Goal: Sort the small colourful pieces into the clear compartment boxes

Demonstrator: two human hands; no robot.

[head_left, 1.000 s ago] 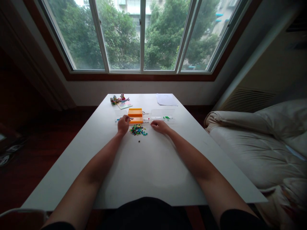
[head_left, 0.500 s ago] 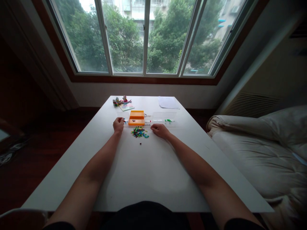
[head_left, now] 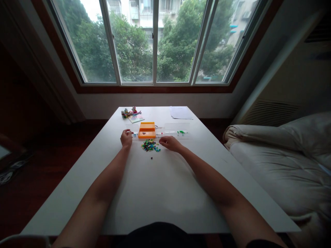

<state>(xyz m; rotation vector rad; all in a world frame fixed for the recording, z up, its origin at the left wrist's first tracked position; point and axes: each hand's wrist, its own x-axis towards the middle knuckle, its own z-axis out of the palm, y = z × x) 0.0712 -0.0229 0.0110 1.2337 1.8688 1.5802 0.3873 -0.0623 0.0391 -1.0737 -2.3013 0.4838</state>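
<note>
Okay, single dark bead [head_left: 151,158] lies on white rectangular table [head_left: 160,196], well in front of orange plastic tray [head_left: 147,130]. Heap of small multicoloured beads [head_left: 150,145] sits just in front of tray. Left hand [head_left: 126,138] front-left of tray, fingers curled in; can't tell if pinching anything. Right hand [head_left: 169,142] front-right of tray, fingers loosely bent, resting on table, holding nothing. Clear plastic box [head_left: 177,129] right of tray; white paper sheet [head_left: 181,112] beyond.

place: room in a home, likely a bedroom | window [head_left: 155,41]: wide, with sliding panes, shows trees and an apartment building | bedding [head_left: 279,155]: white duvet and pillow on the right side | table [head_left: 160,193]: plain white, on a dark wooden floor [head_left: 38,162] | wall unit [head_left: 271,112]: vent grille under the window corner
</note>
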